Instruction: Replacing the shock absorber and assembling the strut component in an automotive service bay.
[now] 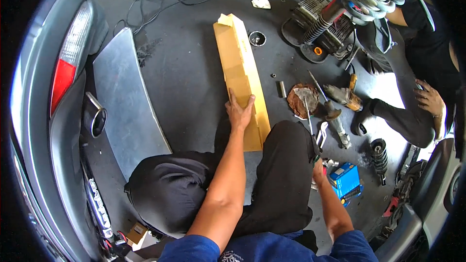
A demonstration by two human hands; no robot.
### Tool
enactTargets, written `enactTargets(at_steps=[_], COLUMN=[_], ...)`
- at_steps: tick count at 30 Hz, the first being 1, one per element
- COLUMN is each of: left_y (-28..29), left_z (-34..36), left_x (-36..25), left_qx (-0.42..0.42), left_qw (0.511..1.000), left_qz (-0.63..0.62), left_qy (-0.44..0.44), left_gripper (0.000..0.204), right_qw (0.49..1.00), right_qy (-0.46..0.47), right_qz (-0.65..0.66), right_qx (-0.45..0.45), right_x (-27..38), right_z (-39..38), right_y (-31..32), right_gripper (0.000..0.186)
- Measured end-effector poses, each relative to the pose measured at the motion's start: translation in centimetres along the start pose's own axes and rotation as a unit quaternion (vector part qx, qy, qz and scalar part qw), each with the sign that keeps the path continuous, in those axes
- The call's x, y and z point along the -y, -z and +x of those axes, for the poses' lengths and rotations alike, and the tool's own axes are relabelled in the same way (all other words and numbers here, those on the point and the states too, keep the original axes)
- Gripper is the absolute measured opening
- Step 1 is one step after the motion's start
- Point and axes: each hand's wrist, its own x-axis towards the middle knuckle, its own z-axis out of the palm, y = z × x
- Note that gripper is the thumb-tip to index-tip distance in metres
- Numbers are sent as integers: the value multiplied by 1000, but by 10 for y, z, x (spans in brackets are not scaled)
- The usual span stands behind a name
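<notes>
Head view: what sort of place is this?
Probably a car repair workshop: a grey car with a red-and-clear tail light, a black coil-spring shock absorber and a grey, yellow-handled power tool on the dark floor.

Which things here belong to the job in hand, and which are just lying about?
In use, judging by the hands:
- long cardboard box, under the left hand
- long thin tool, in the right hand

Apparently just lying about:
- grey panel
- white paper
- blue box
- metal tube
</notes>
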Motion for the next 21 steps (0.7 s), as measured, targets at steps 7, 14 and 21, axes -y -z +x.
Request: enactTargets(at_steps=[7,14,21], left_y=[-3,11,-4], left_z=[6,23,26], left_x=[-20,-6,-7], left_qx=[-34,47,5], left_qw=[995,995,999], left_qz=[25,-15,-17], left_qy=[96,83,34], left_gripper=[104,94,69], right_qw=[779,853,895], right_qy=[248,214,232], right_qz=[-565,-456,-361], right_qx=[113,139,124], right_x=[290,464,444], right_z=[80,89,108], right_y=[10,-70,-140], right_gripper=[55,60,52])
